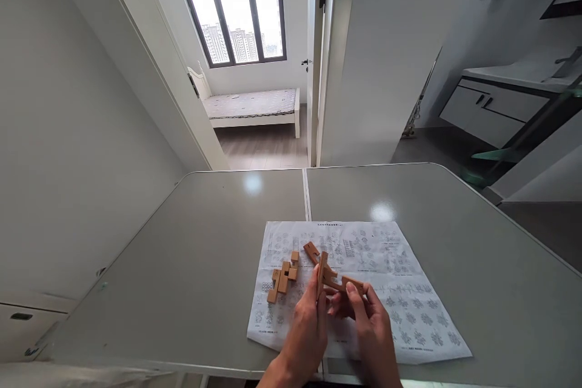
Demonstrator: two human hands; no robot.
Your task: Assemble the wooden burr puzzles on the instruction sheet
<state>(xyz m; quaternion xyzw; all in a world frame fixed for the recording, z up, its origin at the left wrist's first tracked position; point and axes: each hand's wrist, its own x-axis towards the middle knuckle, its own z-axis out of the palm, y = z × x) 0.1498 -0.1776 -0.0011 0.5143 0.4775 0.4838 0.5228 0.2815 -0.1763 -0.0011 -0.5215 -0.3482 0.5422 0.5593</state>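
Over a printed paper sheet (427,333), my left hand (305,321) is closed around a notched wooden puzzle piece (322,264) that stands nearly upright. My right hand (366,318) pinches another notched wooden piece (346,283) between thumb and fingers, its left end close to the first one; whether they touch I cannot tell. Behind the hands a notched wooden stick (311,251) lies at a slant, partly hidden by the upright piece. Left of my hands, several wooden puzzle pieces (283,279) rest against one another on the sheet.
The sheet, covered with small assembly diagrams, lies on a grey table (204,267) with a seam down its middle. Past the far edge a doorway leads to a bed (254,103) under a window (234,9). A washbasin cabinet (495,106) stands at right.
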